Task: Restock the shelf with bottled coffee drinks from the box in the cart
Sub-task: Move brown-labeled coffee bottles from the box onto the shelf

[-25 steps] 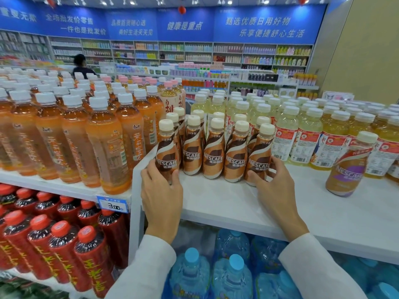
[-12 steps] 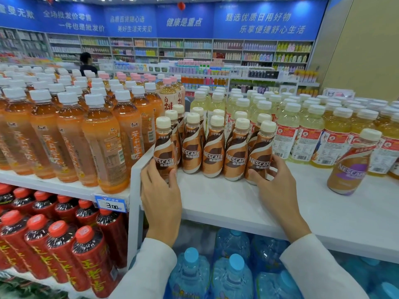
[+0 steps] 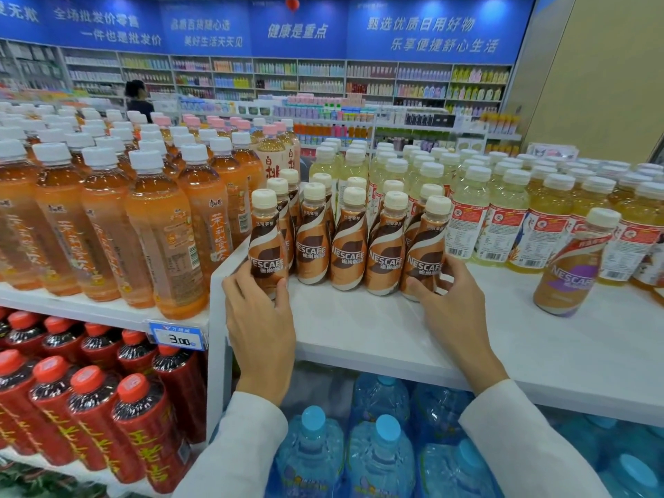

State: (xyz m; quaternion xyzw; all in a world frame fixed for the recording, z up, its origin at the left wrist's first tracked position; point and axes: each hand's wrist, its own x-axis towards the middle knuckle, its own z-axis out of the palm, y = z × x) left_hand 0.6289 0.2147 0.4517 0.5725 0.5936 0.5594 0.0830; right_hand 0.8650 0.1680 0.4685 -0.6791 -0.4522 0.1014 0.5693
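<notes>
Several brown Nescafe coffee bottles (image 3: 347, 242) with cream caps stand in rows near the left end of the white shelf (image 3: 377, 328). My left hand (image 3: 260, 325) wraps the base of the leftmost front bottle (image 3: 267, 242). My right hand (image 3: 456, 310) grips the base of the rightmost front bottle (image 3: 425, 246). A single Nescafe bottle with a purple label (image 3: 575, 262) stands apart at the right. The box and cart are out of view.
Orange tea bottles (image 3: 161, 231) crowd the lower shelf to the left. Pale yellow drink bottles (image 3: 503, 210) fill the shelf behind and to the right. Red bottles (image 3: 90, 400) and blue water jugs (image 3: 381, 451) sit below. A person (image 3: 138, 98) stands far back.
Both hands stay on the end bottles of the front row, pressing the row slightly closer together. The view has shifted a little.
</notes>
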